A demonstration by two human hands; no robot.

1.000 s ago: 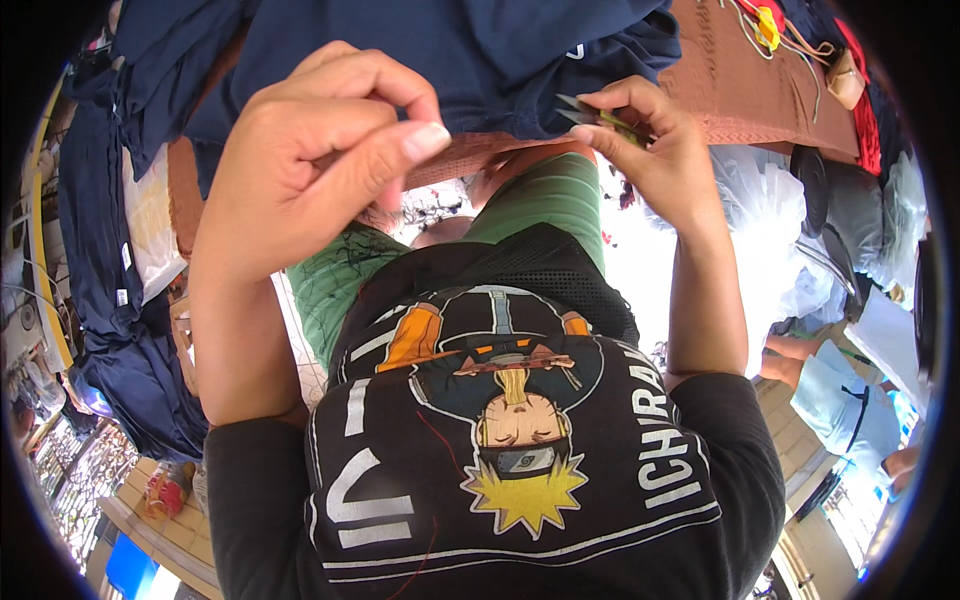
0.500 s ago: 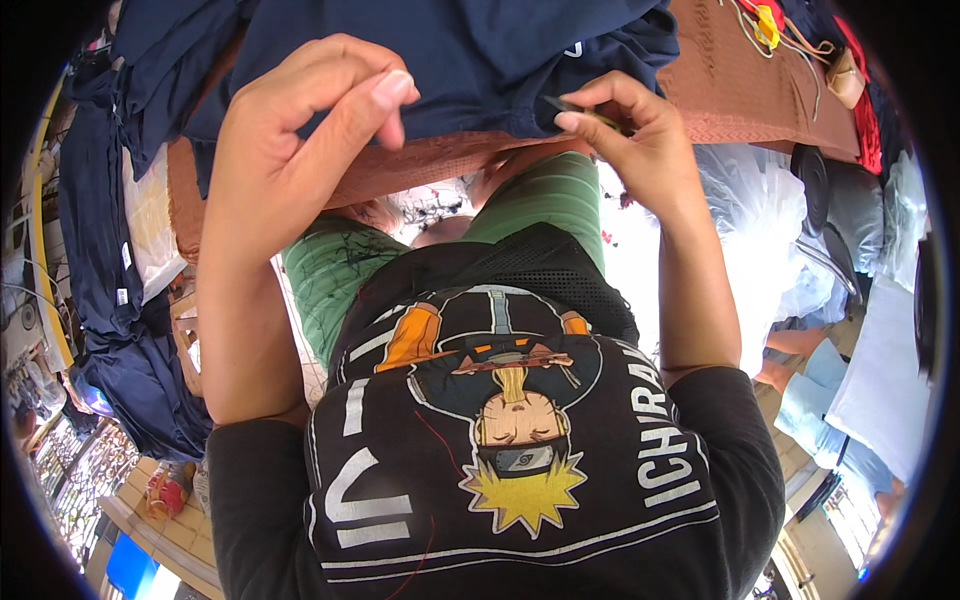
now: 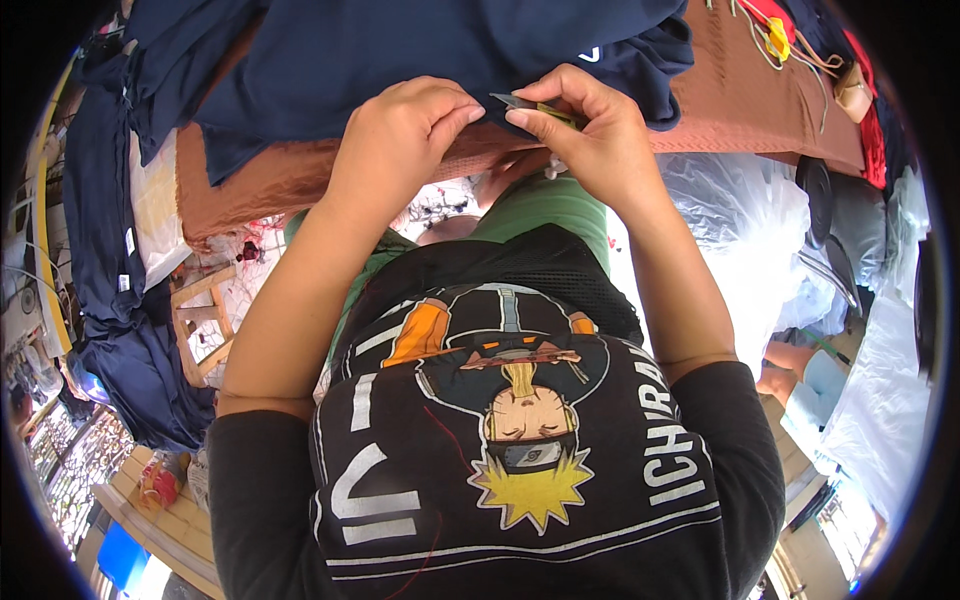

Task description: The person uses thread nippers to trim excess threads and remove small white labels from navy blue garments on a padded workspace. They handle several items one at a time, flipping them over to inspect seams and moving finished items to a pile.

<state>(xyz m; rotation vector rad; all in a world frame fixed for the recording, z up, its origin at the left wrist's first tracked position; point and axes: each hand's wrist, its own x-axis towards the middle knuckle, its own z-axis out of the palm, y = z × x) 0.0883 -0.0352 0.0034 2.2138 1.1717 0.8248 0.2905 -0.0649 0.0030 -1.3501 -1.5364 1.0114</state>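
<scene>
Some bags point(image 3: 730, 195) (contents unclear), right hand point(image 3: 600, 135) holding snips point(image 3: 538, 106)

left forearm point(image 3: 300, 285) and right forearm point(image 3: 682, 270) angled far and inward, elbows bent wide, left hand point(image 3: 405, 125) knuckles up, fingers curled to thumb, right hand point(image 3: 600, 130) in thumb-and-finger pinch, hands near, apart

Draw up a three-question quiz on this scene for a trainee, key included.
1. Multiple choice: which hand holds the small pointed tool?
a) left
b) right
c) both

2. True or false: the navy cloth lies over a brown cover.

3. Fill in: the tool's tip points toward the person's ____ hand.

Key:
1. b, the right hand.
2. True.
3. Left, as in left hand.
</scene>
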